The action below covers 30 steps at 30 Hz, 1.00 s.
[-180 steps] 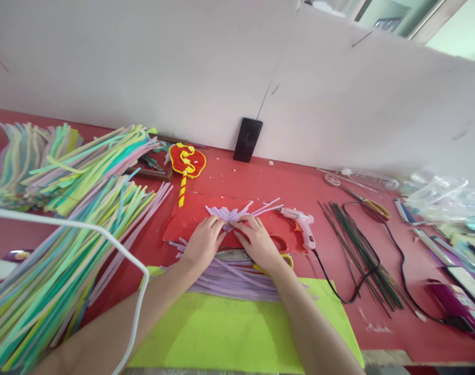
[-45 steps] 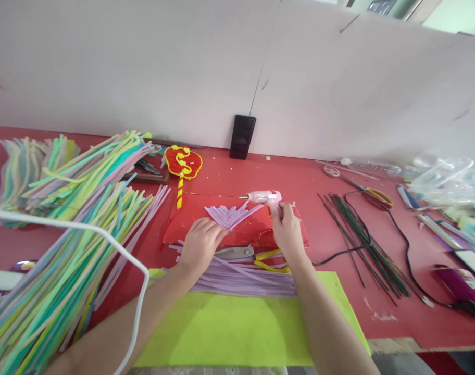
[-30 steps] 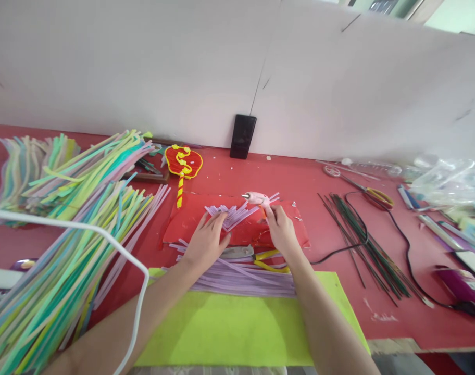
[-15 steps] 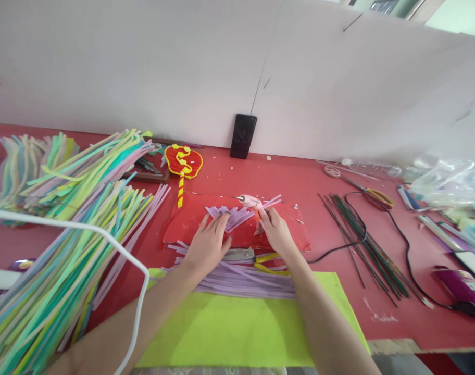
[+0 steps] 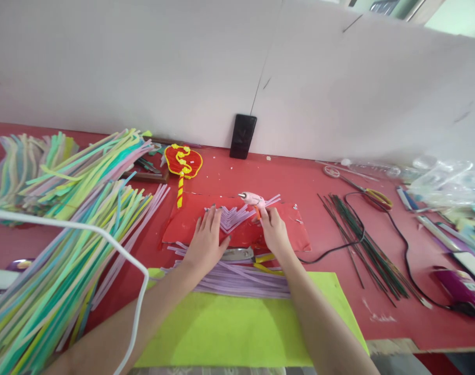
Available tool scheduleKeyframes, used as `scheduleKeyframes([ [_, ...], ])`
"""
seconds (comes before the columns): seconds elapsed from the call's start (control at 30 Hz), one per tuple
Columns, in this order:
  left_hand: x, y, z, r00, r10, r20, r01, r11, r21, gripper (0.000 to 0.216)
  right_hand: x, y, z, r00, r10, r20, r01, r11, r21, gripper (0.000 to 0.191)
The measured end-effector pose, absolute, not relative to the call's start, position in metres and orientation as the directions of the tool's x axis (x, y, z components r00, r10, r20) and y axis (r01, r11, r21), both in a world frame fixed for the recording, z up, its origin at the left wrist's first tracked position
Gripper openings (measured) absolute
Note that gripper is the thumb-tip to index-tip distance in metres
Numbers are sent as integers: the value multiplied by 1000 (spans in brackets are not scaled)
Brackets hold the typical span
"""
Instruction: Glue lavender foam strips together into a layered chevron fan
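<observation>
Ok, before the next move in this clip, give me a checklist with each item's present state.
1. Glue gun gripped by the right hand: ok.
2. Left hand flat against the purple V of strips: ok.
3. Glue gun heated: cannot tell.
4. Cord clear of the dark stems: not ok, it crosses them.
5. Yellow-handled tool out of both hands: ok, laid down by the loose purple strips.

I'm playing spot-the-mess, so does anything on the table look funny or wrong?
Yes. A whitish smear marks the red tabletop toward the front right, standing out against the red; I can't tell what it is. The black cord loops across the dark green sticks, which looks untidy.
</observation>
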State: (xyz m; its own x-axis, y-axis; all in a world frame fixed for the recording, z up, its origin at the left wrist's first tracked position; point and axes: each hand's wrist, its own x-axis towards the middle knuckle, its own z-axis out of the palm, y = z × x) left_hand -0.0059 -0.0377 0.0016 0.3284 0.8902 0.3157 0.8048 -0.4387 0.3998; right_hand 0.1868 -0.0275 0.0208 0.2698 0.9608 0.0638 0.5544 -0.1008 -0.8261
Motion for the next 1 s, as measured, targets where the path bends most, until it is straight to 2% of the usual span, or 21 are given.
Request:
scheduleKeyframes([
  [0.6,-4,-40,6,312,913,262,855,-390,342,71,190,-20,17,248,968,32,413,-76,-908,37],
  [0.77,-5,-43,10,301,911,282,861,-387,331,69,186,-23,17,279,959,60,450,-75,-890,38],
  [1.0,-6,-41,11,329,889,319,877,-412,246,57,184,-25,16,295,951,98,514,-71,-855,37],
])
